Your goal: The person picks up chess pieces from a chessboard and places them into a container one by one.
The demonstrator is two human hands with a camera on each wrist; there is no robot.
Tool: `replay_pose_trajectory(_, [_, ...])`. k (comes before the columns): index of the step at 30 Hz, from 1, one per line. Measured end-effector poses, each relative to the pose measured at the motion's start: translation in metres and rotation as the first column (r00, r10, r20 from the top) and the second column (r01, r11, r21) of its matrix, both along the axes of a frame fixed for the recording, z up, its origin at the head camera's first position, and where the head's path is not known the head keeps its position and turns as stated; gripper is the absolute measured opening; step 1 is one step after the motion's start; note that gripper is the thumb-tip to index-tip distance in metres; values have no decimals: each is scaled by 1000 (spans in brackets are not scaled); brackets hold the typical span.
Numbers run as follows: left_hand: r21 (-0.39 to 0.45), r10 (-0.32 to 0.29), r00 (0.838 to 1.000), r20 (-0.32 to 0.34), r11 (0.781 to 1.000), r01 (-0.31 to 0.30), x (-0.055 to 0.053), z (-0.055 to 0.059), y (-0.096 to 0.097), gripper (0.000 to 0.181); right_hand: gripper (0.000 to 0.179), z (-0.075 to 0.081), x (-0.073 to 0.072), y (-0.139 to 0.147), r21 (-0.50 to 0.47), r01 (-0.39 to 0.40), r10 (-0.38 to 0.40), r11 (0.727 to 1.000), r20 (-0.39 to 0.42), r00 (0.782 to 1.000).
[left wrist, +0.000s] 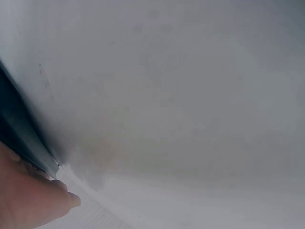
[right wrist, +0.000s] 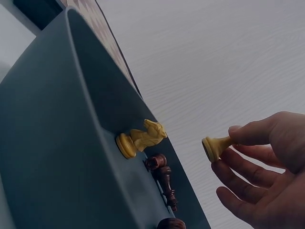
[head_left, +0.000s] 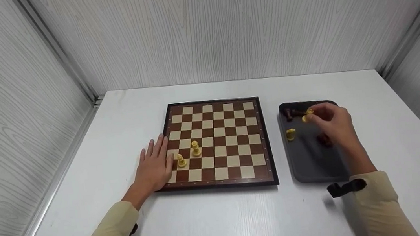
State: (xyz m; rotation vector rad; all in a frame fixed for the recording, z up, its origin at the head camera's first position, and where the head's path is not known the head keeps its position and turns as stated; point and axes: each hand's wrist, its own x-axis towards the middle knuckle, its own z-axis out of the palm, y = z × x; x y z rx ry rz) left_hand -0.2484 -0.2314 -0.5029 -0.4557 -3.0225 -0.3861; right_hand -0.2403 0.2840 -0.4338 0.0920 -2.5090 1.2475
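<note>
My left hand (head_left: pixel 153 165) rests on the left edge of a brown and cream chessboard (head_left: pixel 246 174), its fingers straight. Two yellow pieces stand on the board near my left thumb: a shorter chess piece (head_left: pixel 181 161) and a taller chess piece (head_left: pixel 196 149). Over the dark grey tray (head_left: pixel 305 166), my right hand (head_left: pixel 333 123) pinches a yellow chess piece (right wrist: pixel 213 146) between thumb and fingers. The piece's round base shows in the right wrist view, while its top is hidden by the fingers there. A yellow knight (right wrist: pixel 142 138) lies in the tray.
Several dark red chess pieces (right wrist: pixel 165 183) lie in the tray, which stands right of the board on a white table (head_left: pixel 221 219). Wood-grain panels (head_left: pixel 208 31) enclose the table at the back and sides.
</note>
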Motion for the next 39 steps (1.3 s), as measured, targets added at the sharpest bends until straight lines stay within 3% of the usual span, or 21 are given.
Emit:
replay_pose_trajectory(19, [-23,0,1000,4,1000,0,-2,5,3,64,35,-1,4,0,5,-8,8,1000,-10,1000])
replay_pose_trajectory(30, [-13,5,1000,-9,1000,-5,0,2,1,63,28,-1,2,-18,16,-118,119,993,-114,986])
replay_pose_trajectory(39, [-4,-1,1000,-5,1000,1,0,1,1,62,30,-1,3,-43,-26,-171,169,985,-59,984])
